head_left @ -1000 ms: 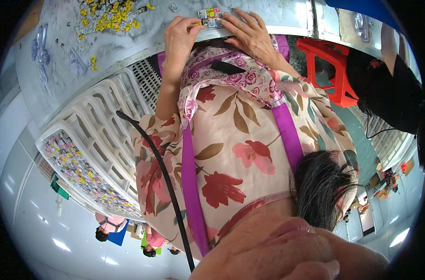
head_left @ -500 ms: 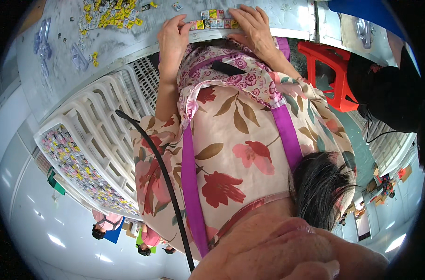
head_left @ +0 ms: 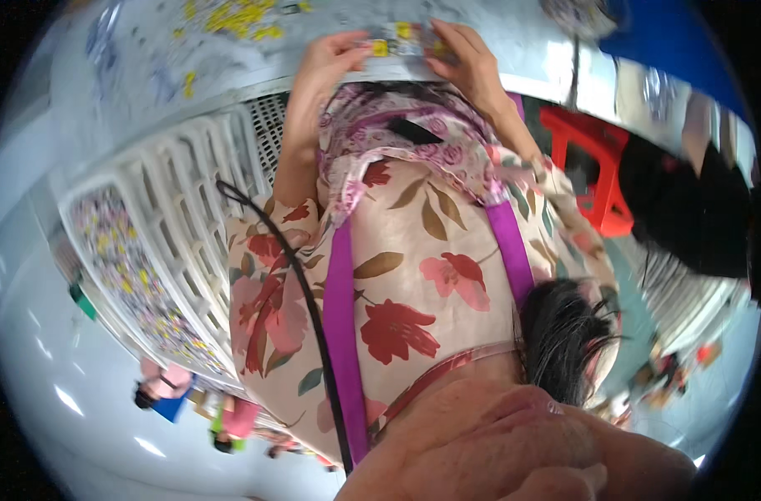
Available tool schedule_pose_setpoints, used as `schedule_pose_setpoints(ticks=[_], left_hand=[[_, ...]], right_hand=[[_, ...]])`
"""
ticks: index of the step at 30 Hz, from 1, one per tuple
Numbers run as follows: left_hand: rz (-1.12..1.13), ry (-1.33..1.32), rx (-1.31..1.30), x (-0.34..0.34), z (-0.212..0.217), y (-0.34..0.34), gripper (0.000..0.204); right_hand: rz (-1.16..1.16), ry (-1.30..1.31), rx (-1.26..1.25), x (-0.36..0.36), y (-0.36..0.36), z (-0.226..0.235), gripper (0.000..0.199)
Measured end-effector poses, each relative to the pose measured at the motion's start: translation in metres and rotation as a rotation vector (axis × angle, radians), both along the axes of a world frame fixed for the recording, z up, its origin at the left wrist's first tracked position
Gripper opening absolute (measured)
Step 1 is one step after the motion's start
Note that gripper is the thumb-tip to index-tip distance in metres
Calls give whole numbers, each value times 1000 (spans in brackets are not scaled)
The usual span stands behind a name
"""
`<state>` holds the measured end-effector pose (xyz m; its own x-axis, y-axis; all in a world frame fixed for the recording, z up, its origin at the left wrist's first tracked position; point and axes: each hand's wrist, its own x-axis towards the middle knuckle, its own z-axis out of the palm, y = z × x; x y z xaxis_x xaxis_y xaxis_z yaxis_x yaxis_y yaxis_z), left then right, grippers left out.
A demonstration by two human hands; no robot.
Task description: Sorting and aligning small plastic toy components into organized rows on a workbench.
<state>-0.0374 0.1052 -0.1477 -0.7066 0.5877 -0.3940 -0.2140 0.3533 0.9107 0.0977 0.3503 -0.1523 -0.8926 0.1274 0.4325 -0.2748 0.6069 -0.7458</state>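
Near the front edge of the worktable, a short row of small square pieces [head_left: 395,42], yellow, white and pink, sits between my two hands. My left hand [head_left: 324,68] closes its thumb and fingers on the row's left end. At the other end my right hand [head_left: 474,67] has bent fingers and thumb around the last pieces, which they partly cover. Motion blurs the pieces, and whether the row touches the tabletop I cannot tell. Farther left on the table lies a loose pile of similar yellow pieces [head_left: 238,18].
White plastic crates [head_left: 159,179] stand at my left, one side showing many small coloured pieces [head_left: 138,280]. A red stool [head_left: 585,159] is at my right, beside a person in dark clothing [head_left: 689,200]. Clear plastic parts [head_left: 103,46] lie at the table's far left.
My hands have come closer together around the pieces, and the visible row is shorter. The whole view has shifted and blurred, with a round clear-looking item now showing at the top right.
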Motion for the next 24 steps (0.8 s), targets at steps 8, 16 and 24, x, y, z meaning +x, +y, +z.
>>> schedule_pose_setpoints(ticks=[8,16,24], left_hand=[[97,-193,320,25,20,5,39],[306,-160,694,33,96,-74,34],[948,447,515,64,211,-221,42]], right_hand=[[46,-130,80,6,-2,45,66],[317,91,40,-40,-47,115,76],[321,-23,-36,-70,-57,80,59]])
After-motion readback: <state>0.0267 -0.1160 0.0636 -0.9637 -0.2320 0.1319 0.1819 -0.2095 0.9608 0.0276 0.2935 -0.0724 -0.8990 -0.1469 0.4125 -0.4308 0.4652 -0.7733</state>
